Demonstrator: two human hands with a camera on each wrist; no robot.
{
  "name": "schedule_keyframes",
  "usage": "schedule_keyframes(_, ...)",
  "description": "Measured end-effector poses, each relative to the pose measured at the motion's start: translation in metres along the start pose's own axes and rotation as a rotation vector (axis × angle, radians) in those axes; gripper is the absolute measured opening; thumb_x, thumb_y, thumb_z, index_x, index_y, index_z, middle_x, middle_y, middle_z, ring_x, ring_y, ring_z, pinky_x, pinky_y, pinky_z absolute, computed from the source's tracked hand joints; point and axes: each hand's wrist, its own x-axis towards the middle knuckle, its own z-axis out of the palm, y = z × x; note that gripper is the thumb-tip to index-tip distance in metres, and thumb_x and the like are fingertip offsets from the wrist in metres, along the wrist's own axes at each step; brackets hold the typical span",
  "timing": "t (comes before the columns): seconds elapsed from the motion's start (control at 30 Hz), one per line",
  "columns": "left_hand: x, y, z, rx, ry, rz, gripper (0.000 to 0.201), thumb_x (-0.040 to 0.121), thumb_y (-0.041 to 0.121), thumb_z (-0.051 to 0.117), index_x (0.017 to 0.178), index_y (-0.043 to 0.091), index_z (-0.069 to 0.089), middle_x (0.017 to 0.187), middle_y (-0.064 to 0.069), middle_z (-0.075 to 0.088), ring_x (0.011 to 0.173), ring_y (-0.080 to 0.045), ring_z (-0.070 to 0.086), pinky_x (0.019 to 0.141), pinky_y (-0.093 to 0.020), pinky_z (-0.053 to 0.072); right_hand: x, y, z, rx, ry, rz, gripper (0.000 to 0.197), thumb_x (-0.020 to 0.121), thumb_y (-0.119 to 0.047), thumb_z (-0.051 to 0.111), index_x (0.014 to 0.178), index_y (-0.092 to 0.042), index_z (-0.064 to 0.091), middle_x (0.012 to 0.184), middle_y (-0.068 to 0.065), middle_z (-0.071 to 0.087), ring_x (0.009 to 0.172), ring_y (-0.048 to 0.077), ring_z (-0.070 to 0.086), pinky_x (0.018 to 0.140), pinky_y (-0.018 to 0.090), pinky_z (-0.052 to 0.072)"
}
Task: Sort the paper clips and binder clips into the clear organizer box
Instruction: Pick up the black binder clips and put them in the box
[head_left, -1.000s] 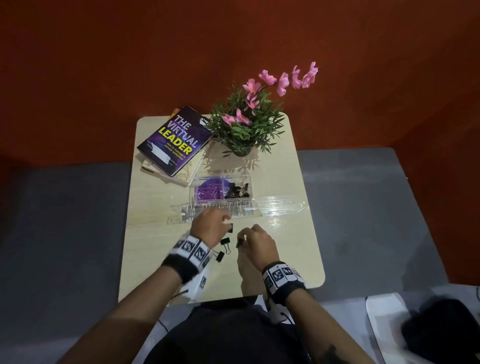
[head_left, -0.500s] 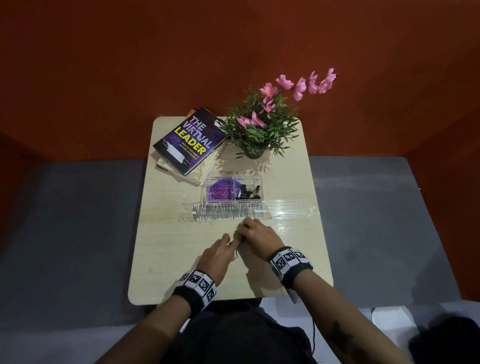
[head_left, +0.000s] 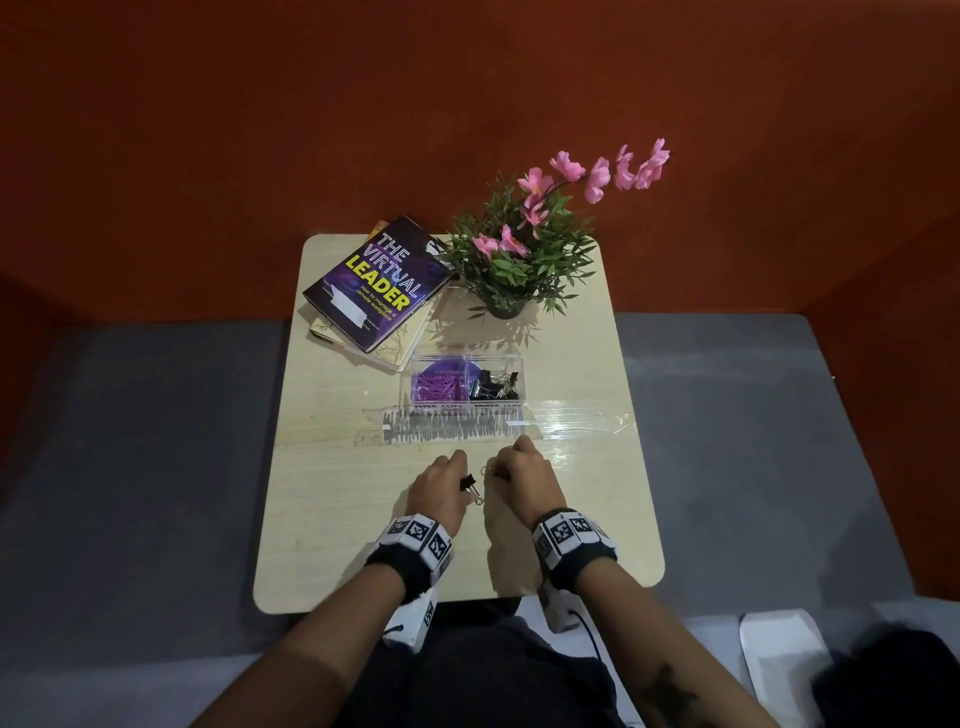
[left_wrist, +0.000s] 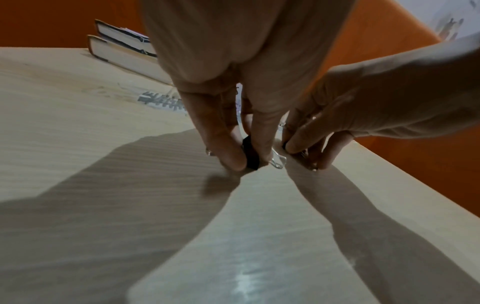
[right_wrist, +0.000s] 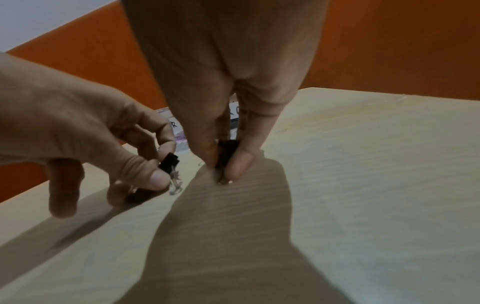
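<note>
Two black binder clips are what I am picking up, one in each hand, low over the near part of the bench (head_left: 332, 519). I am pinching the first binder clip (left_wrist: 251, 154) between thumb and forefinger of my left hand (head_left: 435, 493), gripping its black body so the wire handles hang free instead of springing under my fingers. I am pinching the second binder clip (right_wrist: 226, 153) the same way in my right hand (head_left: 524, 480), tips pointing down at the wood. A further dark clip seems to be lying under my left fingers in the right wrist view, though I cannot tell for sure. I am working both hands side by side, probably so that one reach carries two clips. The clear organizer box (head_left: 511, 358) is standing open further back, purple paper clips (head_left: 439, 387) filling its left compartment and binder clips already gathered in its right, so mine likely belong there.
</note>
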Motion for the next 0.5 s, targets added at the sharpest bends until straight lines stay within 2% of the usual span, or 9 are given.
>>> schedule_keyframes(0.07,0.002,0.000,-0.002,-0.063,0.028,-0.032,0.025,0.082,0.016,0.069,0.083,0.016,0.044,0.086,-0.007,0.062,0.075,-0.028,0.053,0.060,-0.033,0.036,-0.002,0.000,0.002,0.018,0.024,0.035,0.003,0.079,-0.007,0.063,0.077,-0.005,0.063,0.088,0.012,0.054,0.067,0.032,0.059,0.064,0.043,0.054)
schedule_keyframes(0.1,0.002,-0.001,-0.004,-0.079,0.042,-0.041,0.020,0.085,0.018,0.067,0.087,0.015,0.047,0.089,-0.007,0.062,0.078,-0.027,0.054,0.061,-0.033,0.037,-0.003,0.000,0.002,0.037,0.040,0.051,0.004,0.078,-0.005,0.061,0.075,-0.004,0.061,0.085,0.013,0.054,0.065,0.032,0.058,0.062,0.044,0.054)
schedule_keyframes(0.17,0.000,-0.006,-0.011,-0.084,0.038,-0.025,0.022,0.088,0.020,0.064,0.105,0.015,0.052,0.105,-0.007,0.062,0.092,-0.028,0.058,0.071,-0.037,0.046,-0.005,0.001,0.001,0.084,0.062,0.070,0.004,0.073,-0.001,0.057,0.070,-0.004,0.058,0.080,0.013,0.054,0.063,0.033,0.057,0.061,0.045,0.053)
schedule_keyframes(0.23,-0.004,-0.012,-0.019,0.036,-0.042,0.076,0.047,0.086,0.021,0.066,0.128,0.021,0.044,0.126,-0.006,0.051,0.108,-0.028,0.054,0.082,-0.042,0.050,-0.007,0.003,-0.001,0.090,0.060,0.062,0.008,0.071,0.001,0.056,0.074,-0.005,0.060,0.081,0.013,0.055,0.065,0.034,0.057,0.061,0.045,0.053)
schedule_keyframes(0.3,-0.005,-0.016,-0.024,0.255,-0.154,0.248,0.075,0.081,0.021,0.071,0.143,0.029,0.027,0.144,-0.005,0.032,0.123,-0.029,0.042,0.085,-0.044,0.051,-0.010,0.003,-0.004,0.026,0.067,0.040,0.009,0.079,-0.005,0.059,0.085,-0.007,0.064,0.087,0.013,0.056,0.068,0.035,0.058,0.062,0.042,0.052)
schedule_keyframes(0.37,0.001,-0.016,-0.023,0.418,-0.249,0.384,0.089,0.078,0.017,0.073,0.146,0.032,0.018,0.153,-0.006,0.016,0.128,-0.031,0.031,0.082,-0.043,0.051,-0.012,0.004,-0.003,-0.023,0.091,0.027,0.009,0.086,-0.016,0.061,0.088,-0.008,0.065,0.090,0.010,0.054,0.066,0.034,0.057,0.059,0.039,0.050)
schedule_keyframes(0.4,0.004,-0.017,-0.021,0.475,-0.272,0.420,0.087,0.077,0.014,0.073,0.145,0.031,0.020,0.153,-0.007,0.016,0.127,-0.032,0.030,0.078,-0.043,0.051,-0.013,0.005,-0.001,-0.042,0.086,0.026,0.009,0.086,-0.018,0.062,0.087,-0.009,0.065,0.090,0.009,0.053,0.064,0.033,0.057,0.058,0.039,0.050)
schedule_keyframes(0.5,0.009,-0.021,-0.014,0.499,-0.240,0.483,0.060,0.080,0.002,0.066,0.131,0.019,0.041,0.136,-0.010,0.038,0.114,-0.032,0.040,0.063,-0.039,0.045,-0.015,0.005,0.001,-0.102,0.033,0.036,0.002,0.082,-0.011,0.065,0.083,-0.010,0.065,0.086,0.008,0.053,0.065,0.034,0.059,0.058,0.039,0.052)
